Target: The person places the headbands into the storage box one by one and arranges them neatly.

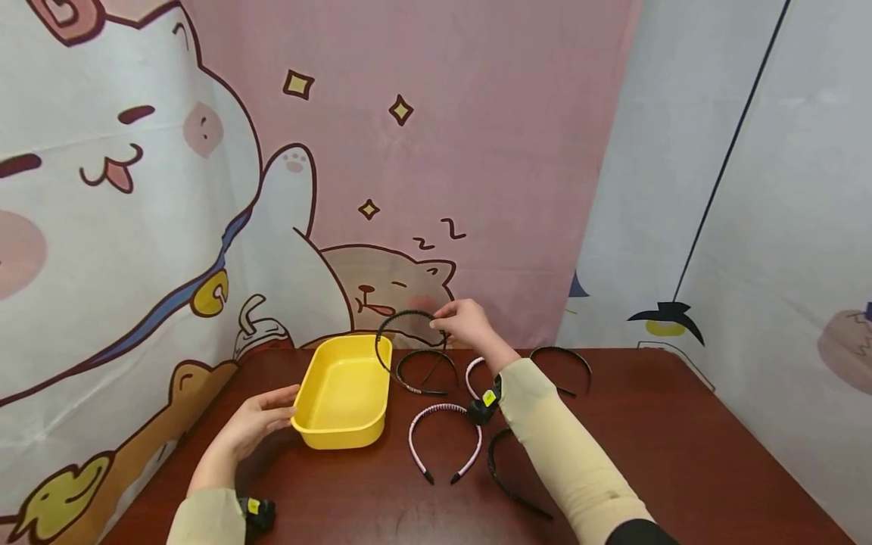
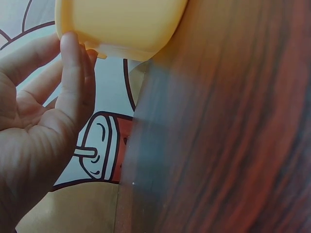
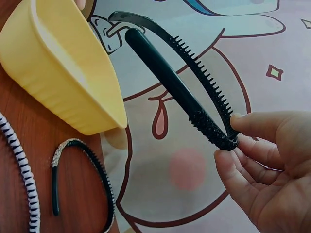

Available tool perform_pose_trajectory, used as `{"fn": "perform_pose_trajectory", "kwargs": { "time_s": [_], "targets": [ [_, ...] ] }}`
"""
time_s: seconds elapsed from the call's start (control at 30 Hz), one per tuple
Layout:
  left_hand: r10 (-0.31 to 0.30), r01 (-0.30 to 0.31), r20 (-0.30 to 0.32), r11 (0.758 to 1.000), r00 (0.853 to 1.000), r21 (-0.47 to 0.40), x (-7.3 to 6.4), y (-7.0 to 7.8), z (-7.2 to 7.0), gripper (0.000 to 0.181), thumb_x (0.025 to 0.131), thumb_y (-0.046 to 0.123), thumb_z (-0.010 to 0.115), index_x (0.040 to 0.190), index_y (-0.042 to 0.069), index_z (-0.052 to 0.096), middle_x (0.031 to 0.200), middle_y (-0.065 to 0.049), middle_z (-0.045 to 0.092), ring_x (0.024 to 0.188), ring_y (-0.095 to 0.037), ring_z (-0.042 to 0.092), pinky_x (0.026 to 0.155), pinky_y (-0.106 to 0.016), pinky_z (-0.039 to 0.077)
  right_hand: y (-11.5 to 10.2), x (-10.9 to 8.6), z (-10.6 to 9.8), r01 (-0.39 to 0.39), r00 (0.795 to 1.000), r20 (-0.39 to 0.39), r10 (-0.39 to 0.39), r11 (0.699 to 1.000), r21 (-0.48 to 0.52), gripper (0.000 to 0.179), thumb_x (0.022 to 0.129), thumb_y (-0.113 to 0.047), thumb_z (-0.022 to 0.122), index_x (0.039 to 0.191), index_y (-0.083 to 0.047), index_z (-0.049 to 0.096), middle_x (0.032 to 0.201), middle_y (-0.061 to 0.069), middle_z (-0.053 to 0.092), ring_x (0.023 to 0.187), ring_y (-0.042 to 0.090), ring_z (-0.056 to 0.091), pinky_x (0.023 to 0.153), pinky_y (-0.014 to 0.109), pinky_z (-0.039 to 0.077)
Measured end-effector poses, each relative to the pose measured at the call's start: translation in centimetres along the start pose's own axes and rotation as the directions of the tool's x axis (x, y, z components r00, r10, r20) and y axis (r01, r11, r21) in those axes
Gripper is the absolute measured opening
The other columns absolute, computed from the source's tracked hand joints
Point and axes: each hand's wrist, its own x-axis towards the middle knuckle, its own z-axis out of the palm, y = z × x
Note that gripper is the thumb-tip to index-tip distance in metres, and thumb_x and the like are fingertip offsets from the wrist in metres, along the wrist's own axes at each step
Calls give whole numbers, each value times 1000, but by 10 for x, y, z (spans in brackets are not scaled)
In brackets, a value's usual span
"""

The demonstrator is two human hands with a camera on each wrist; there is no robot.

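My right hand (image 1: 466,322) pinches a black toothed headband (image 3: 163,70) between thumb and fingers, raised near the right side of the yellow tray (image 1: 341,440). Rough dark beading covers part of this headband by my fingertips. At the tray's left side, my left hand (image 1: 248,424) touches the rim with extended fingers; the left wrist view has those fingertips (image 2: 69,41) against the yellow wall. Behind the raised headband, another black headband (image 3: 111,194) with a glittery section lies on the table.
A pink-and-white headband (image 1: 444,406) with black tips lies right of the tray. A similar pale headband (image 1: 470,371) is partly hidden by my right arm. Black headbands (image 1: 572,350) lie farther right and nearer me. A cartoon-printed cloth (image 1: 477,151) hangs behind the brown table (image 1: 681,454).
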Motion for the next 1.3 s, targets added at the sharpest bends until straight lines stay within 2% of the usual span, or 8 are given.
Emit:
{"fn": "perform_pose_trajectory", "kwargs": {
  "time_s": [0.13,0.27,0.5,0.6,0.8,0.93,1.1,1.3],
  "targets": [
    [-5,5,-11,1000,1000,14,0,-3,1,61,93,10,64,145,-9,35,142,-30,42,107,-21,63,88,-33,53,-6,4,4,23,1000,18,-23,1000,-14,20,83,-16,76,98,-3,74,85,7,69,53,14,60,57,33,56],
    [-8,8,-27,1000,1000,16,1,-4,1,62,92,11,66,144,-8,38,141,-29,43,107,-22,63,88,-34,53,-10,10,11,39,999,29,-38,999,-37,19,83,-17,76,97,-4,74,84,6,68,54,13,62,61,34,57],
    [-5,5,-22,1000,1000,18,0,-1,1,60,94,10,63,144,-8,37,142,-30,42,109,-24,62,89,-34,52,-17,15,25,13,999,48,-12,1000,-20,18,83,-16,76,96,-3,74,88,8,68,71,32,68,65,37,58],
    [-11,11,-28,1000,1000,12,0,0,1,59,94,8,63,144,-8,37,142,-30,42,109,-25,62,90,-34,52,-20,16,31,-3,999,54,3,1000,-9,18,83,-16,77,95,-3,74,88,8,67,76,35,68,62,34,58],
    [-2,2,-7,1000,1000,10,-1,1,1,58,95,6,60,145,-8,36,143,-31,40,114,-31,59,90,-34,52,-21,21,43,2,998,61,0,999,-35,17,82,-15,77,94,-2,74,82,8,65,69,32,68,59,33,57],
    [14,-14,2,1000,1000,1,0,0,0,57,95,5,60,145,-8,35,142,-31,41,114,-32,58,90,-35,52,-21,22,51,4,998,65,-1,999,-53,17,83,-15,77,93,-3,73,84,8,64,66,27,65,58,32,57],
    [20,-20,8,1000,1000,-11,0,-1,-1,57,95,5,60,145,-8,35,141,-32,41,113,-31,59,90,-36,52,-18,21,58,5,997,82,0,999,-53,17,82,-15,77,93,-3,72,84,7,65,68,31,66,62,37,57],
    [20,-20,-1,1000,1000,-10,1,-3,-1,56,96,3,58,145,-8,35,142,-32,41,114,-32,58,89,-33,52,-14,24,66,3,996,93,0,999,-33,18,83,-13,76,96,-1,71,81,10,66,53,20,62,64,40,58]
  ]
}}
